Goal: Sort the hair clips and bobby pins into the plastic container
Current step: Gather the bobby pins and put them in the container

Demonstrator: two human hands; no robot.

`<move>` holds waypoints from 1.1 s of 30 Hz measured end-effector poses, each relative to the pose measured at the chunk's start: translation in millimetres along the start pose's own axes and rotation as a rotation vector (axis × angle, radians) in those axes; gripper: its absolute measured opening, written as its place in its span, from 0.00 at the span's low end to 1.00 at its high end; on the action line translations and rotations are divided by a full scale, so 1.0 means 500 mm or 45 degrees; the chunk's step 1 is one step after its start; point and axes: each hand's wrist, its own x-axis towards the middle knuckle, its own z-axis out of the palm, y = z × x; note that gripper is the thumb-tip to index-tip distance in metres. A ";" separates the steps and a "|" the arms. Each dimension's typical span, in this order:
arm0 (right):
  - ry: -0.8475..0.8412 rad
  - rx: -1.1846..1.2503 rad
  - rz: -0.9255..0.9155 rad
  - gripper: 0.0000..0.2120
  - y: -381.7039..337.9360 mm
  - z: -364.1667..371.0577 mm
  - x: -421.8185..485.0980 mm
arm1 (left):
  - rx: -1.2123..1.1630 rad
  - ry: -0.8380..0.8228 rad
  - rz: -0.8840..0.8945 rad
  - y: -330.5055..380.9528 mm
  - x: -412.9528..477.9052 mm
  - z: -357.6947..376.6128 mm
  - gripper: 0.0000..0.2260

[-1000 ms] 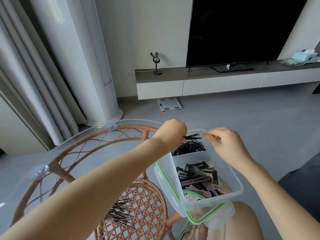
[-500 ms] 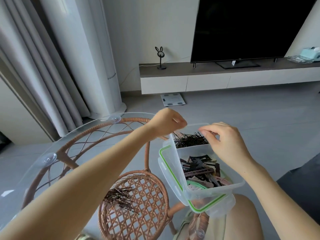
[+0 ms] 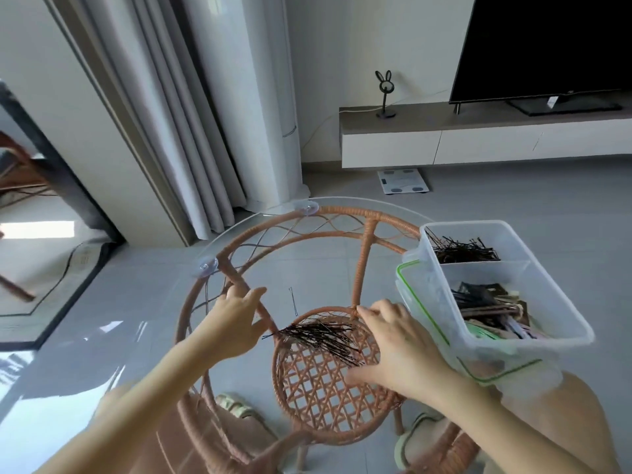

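1. Head view, surroundings: a round glass counter [image 3: 154,336] lies on a rattan frame [image 3: 366,215], with clear suction cups [image 3: 307,208] between them. A woven lower shelf [image 3: 325,388] shows through the glass. Beyond stand grey curtains [image 3: 171,114] and a white column unit [image 3: 256,97]. A rabbit-shaped ornament [image 3: 384,94] and a dark TV [image 3: 547,46] sit on a low cabinet [image 3: 444,142], and a bathroom scale [image 3: 403,181] lies on the floor.
2. The plastic container [image 3: 478,224] stands at the counter's right edge on its green-sealed lid [image 3: 402,273]. Its far compartment holds sorted bobby pins [image 3: 461,251]; the near one holds hair clips [image 3: 492,309].
3. A loose pile of pins [image 3: 321,336] lies on the glass between the two hands. One single pin [image 3: 294,301] lies apart, beyond the pile.
4. Hard to make out: whether the container's near end rests on the glass or on the knee [image 3: 564,422] below it. The clips are too tangled to count. The TV is cut off by the picture's edge.
5. The left hand [image 3: 236,323] lies flat on the glass just left of the pile, fingers straight and spread, thumb toward the pile's left end. It holds nothing.
6. The right hand [image 3: 393,343] is spread wide just right of the pile, thumb below its lower end. It holds nothing; whether it touches any pin I cannot tell.
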 end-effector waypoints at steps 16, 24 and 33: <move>-0.016 0.207 -0.027 0.11 -0.073 0.013 0.072 | -0.101 0.136 0.671 0.000 0.028 0.000 0.15; 0.070 0.148 -0.070 0.10 -0.080 0.025 0.050 | -0.091 0.185 0.545 0.001 -0.005 0.034 0.08; 0.206 0.511 0.126 0.04 -0.039 -0.014 0.010 | 0.091 0.223 0.489 0.023 -0.020 0.050 0.13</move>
